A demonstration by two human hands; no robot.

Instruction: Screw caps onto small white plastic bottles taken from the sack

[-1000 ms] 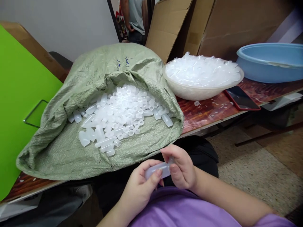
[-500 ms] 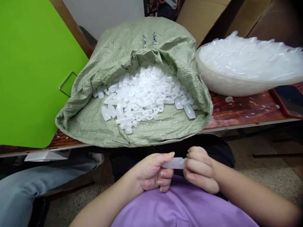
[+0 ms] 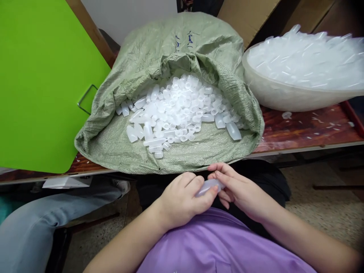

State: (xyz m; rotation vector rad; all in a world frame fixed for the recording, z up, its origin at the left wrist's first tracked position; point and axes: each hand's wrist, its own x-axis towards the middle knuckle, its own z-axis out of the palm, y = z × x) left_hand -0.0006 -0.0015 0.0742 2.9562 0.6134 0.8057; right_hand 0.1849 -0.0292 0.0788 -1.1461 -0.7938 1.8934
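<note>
A frosted, translucent plastic tube piece (image 3: 209,185) lies between my hands, just in front of the sack's lower edge. My left hand (image 3: 184,197) is closed around its left part, back of the hand upward, thumb along the near side. Closed at the right end of the piece is my right hand (image 3: 239,187), its fingers bent around the tip and partly hiding it. Beyond them a pale green woven sack (image 3: 187,161) lies open toward me. Many similar white plastic pieces (image 3: 182,106), short and long, are heaped in its mouth.
A large translucent bowl (image 3: 295,99), piled with clear plastic pieces (image 3: 307,64), stands right of the sack. Plastic scraps lie on the red-brown table (image 3: 313,132). A bright green board (image 3: 42,83) is at left. Another person's jeans-clad leg (image 3: 36,223) is at lower left.
My left hand has rolled over so its back faces up, and the tube piece now tilts. My right hand has opened from a fist-like grip into longer, bent fingers. The view has shifted slightly.
</note>
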